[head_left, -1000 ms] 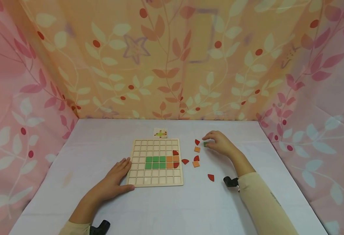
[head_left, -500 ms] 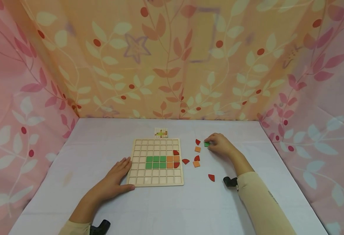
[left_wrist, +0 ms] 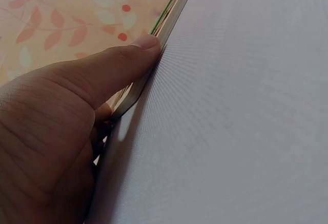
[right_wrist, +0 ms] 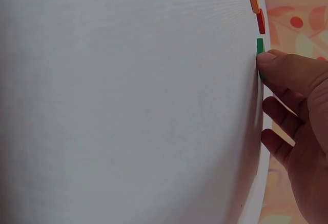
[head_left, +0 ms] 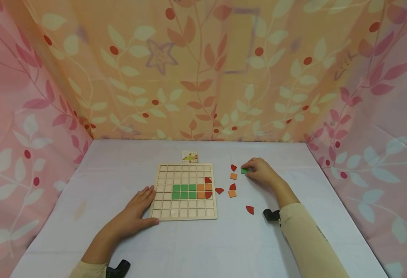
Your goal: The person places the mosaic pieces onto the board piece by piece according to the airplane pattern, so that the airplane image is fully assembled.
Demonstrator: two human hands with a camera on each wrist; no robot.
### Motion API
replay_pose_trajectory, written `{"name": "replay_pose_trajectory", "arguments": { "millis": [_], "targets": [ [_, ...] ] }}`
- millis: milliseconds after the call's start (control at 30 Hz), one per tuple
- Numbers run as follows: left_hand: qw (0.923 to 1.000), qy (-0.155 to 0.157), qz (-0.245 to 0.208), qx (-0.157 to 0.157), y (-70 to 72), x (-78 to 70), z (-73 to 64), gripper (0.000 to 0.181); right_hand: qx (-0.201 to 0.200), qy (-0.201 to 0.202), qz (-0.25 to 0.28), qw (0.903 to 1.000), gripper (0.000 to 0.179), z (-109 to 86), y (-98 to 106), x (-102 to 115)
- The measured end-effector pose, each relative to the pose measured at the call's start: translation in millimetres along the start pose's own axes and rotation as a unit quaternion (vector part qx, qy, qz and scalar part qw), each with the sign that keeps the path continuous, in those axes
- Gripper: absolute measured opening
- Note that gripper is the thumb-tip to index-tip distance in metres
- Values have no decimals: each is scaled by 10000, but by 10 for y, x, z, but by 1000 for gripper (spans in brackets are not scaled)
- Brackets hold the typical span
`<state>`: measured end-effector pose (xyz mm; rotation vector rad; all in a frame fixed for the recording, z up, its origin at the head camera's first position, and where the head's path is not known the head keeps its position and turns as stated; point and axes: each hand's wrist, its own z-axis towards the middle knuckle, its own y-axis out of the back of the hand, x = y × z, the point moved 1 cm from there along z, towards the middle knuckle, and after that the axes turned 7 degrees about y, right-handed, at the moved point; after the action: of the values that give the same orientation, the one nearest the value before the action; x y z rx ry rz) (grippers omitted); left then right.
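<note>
A wooden grid board (head_left: 182,214) lies mid-table, with green and orange square tiles and two red quarter-circle tiles set in its cells. My left hand (head_left: 134,211) rests against the board's left side, fingers extended, the thumb at the near corner. In the left wrist view that thumb (left_wrist: 123,65) touches the board's edge. To the right of the board, my right hand (head_left: 262,171) pinches a green square tile (head_left: 244,171). The right wrist view has the thumb over this tile, which sits close to the tabletop; the other fingers are bent below.
Beside the board lie loose red quarter-circles (head_left: 250,210) and orange squares (head_left: 233,176). A small pattern card (head_left: 190,156) stands behind the board's far edge. White cloth (head_left: 196,251) covers the table, and patterned curtains (head_left: 203,69) enclose its back and sides.
My right hand has closed its fingers on the green tile, shifting only slightly. The left hand and the board stay where they were.
</note>
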<state>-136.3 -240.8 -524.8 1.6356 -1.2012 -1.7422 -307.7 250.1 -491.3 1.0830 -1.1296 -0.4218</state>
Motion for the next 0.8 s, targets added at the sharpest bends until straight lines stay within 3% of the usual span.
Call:
{"name": "replay_pose_trajectory", "arguments": {
  "millis": [533, 800],
  "targets": [
    [10000, 1, -23, -15, -10, 1, -13, 110, -186, -87, -4, 9998, 31, -43, -34, 36],
    [10000, -3, -34, -17, -2, 1, -1, 111, -512, -90, 221, 9984, 30, -91, -36, 142]
  ]
}}
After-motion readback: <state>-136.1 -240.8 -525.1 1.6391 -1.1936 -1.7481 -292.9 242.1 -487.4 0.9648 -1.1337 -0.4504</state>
